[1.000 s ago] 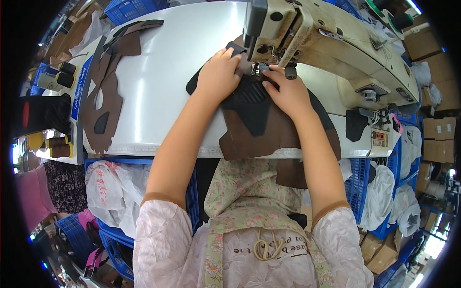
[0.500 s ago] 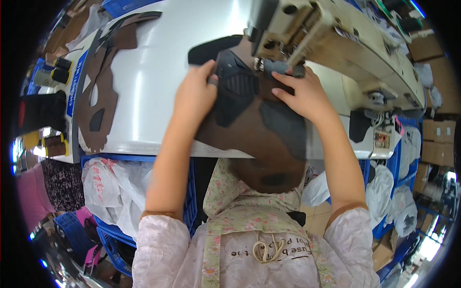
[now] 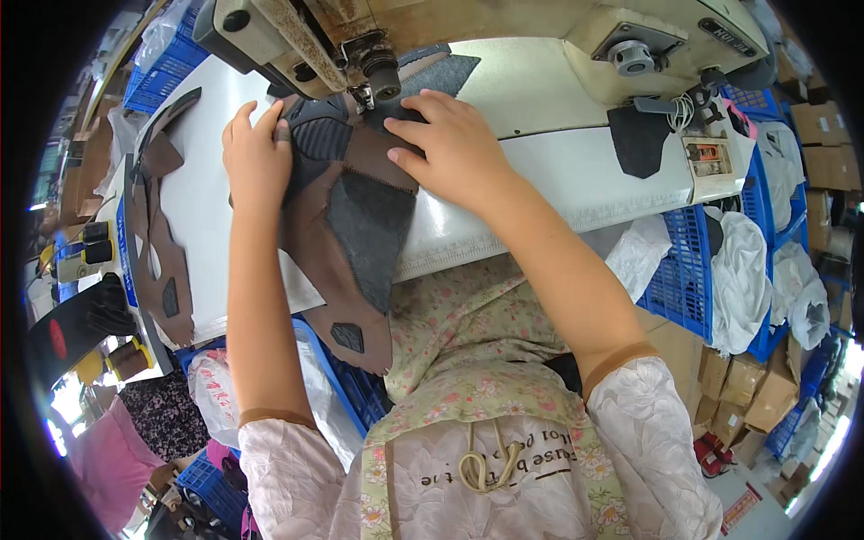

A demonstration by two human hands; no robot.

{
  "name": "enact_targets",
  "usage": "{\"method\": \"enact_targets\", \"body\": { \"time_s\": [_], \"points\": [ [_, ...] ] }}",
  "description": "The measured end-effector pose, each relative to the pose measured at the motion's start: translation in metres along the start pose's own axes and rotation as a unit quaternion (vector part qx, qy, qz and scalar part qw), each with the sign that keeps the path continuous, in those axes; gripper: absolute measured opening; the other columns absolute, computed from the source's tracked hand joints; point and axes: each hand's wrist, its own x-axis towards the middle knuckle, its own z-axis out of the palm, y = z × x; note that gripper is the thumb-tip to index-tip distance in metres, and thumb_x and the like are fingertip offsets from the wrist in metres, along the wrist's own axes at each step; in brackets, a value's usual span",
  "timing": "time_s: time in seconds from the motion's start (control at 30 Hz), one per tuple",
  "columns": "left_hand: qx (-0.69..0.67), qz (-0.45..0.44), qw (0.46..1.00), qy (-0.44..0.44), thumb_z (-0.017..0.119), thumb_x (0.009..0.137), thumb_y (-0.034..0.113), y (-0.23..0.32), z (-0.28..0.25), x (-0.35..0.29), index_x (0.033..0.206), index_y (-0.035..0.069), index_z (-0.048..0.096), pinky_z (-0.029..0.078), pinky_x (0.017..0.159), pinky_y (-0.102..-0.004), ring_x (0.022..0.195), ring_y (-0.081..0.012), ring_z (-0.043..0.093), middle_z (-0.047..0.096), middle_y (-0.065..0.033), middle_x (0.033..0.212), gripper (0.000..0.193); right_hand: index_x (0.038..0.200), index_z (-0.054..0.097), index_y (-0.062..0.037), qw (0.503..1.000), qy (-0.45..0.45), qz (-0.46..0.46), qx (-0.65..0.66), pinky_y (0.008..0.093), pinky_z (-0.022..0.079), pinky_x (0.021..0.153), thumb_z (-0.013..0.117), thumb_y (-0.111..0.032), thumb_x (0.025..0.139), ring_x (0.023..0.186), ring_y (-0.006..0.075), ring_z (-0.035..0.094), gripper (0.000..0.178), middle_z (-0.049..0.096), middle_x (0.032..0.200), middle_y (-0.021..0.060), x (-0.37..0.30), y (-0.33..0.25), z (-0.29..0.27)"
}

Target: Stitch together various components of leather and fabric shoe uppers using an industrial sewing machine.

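Observation:
A brown leather-like panel with black patches and stitched seams lies under the sewing machine's head. Its lower end hangs over the table's front edge. At the panel's left edge, beside a ribbed black patch, rests my left hand; its fingers are apart, and a dark ring-like band shows on one. My right hand lies on the panel's right side, thumb and fingers spread, just right of the presser foot. Neither hand grips the panel. The needle's tip is too small to make out.
Another brown panel lies at the table's left end. A black cut piece sits on the right of the table. Blue crates with white bags stand below. Thread spools are at the left.
The view has swung, so machine, panel and hands appear farther left. The panel, blurred before, now shows sharply. My right fingers are now spread on it, lower than the machine's cylindrical part.

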Motion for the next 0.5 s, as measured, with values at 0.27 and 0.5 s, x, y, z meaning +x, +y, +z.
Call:
{"method": "enact_targets", "body": {
  "time_s": [0.27,0.5],
  "points": [
    [-0.184,-0.036,0.963,-0.192,0.076,0.08,0.038,0.117,-0.062,-0.026,0.119,0.0,0.066,0.046,0.101,-0.0442,0.118,-0.04,0.057,0.059,-0.0207,0.132,0.056,0.101,0.077,-0.0177,0.996,-0.083,-0.01,0.016,0.0438,0.048,0.092,0.071,-0.026,0.081,0.113,0.0265,0.058,0.022,0.068,0.104,0.0036,0.031,0.02,-0.006],
    [-0.085,-0.024,0.953,-0.291,0.078,0.071,0.037,0.144,-0.067,-0.012,0.13,-0.007,0.054,0.049,0.102,-0.0454,0.123,-0.0453,0.054,0.056,-0.032,0.13,0.078,0.098,0.079,-0.0195,0.996,-0.058,-0.066,0.016,0.0422,0.049,0.088,0.076,-0.036,0.078,0.105,0.0248,0.059,0.026,0.066,0.1,0.0023,0.044,0.045,-0.007]
  ]
}}
